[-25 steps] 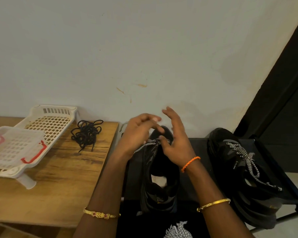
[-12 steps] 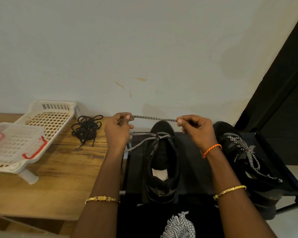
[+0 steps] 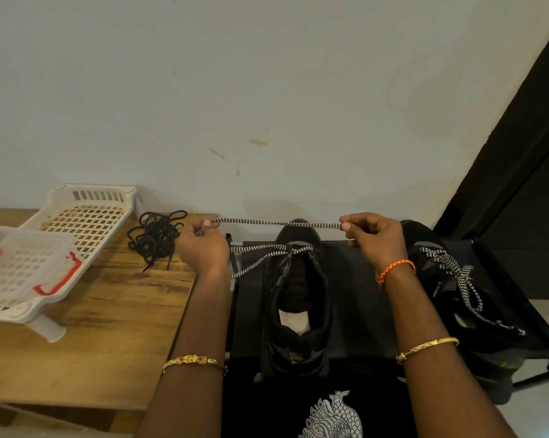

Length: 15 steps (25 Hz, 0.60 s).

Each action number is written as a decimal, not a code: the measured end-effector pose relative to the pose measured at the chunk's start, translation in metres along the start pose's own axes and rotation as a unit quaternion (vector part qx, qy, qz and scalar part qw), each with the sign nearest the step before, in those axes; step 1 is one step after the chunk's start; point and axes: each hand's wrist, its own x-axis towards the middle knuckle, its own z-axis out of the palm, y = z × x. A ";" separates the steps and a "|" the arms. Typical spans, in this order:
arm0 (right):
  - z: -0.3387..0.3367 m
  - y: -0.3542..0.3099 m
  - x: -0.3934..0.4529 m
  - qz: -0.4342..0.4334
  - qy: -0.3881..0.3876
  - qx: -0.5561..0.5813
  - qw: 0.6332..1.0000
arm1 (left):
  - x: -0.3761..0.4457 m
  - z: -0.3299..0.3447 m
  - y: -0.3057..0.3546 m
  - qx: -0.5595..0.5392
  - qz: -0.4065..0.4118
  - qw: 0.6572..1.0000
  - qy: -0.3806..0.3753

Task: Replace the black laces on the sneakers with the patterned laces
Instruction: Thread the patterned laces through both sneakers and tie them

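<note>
Left hand (image 3: 203, 248) pinching one end of patterned lace (image 3: 276, 222), right hand (image 3: 374, 238) pinching the other. Lace stretching taut, long axis left-right, above toe of middle sneaker (image 3: 295, 298). Lower run threading through front eyelets; both hands equally near.

I see pale plaster wall (image 3: 267, 74) ahead, few brownish scuff marks (image 3: 257, 142) mid-height. Black curtain or panel (image 3: 519, 184) slants down right edge. Wooden tabletop with visible grain (image 3: 109, 327) at left, butted against wall. Low dark fabric-topped rack on metal frame (image 3: 361, 295) beside it. Pale floor (image 3: 548, 311) far right. Light dim, warm
</note>
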 end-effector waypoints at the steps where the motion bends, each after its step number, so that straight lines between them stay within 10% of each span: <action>1: -0.001 0.000 0.000 0.011 0.007 0.006 1.000 | 0.001 0.000 0.000 -0.005 -0.012 1.000 0.012; 5: 0.002 0.000 -0.002 0.039 0.026 0.020 0.999 | -0.006 -0.001 0.004 0.050 -0.007 0.998 0.029; 8: 0.008 -0.004 -0.005 0.064 -0.037 0.072 0.995 | -0.014 0.003 0.004 0.186 0.192 0.964 0.004; 11: 0.015 -0.007 -0.011 0.080 -0.084 0.074 0.990 | -0.030 0.016 -0.006 0.200 0.347 0.887 -0.230; 15: 0.022 -0.004 -0.014 0.093 -0.076 0.054 0.991 | -0.044 0.028 -0.021 0.275 0.284 0.815 -0.424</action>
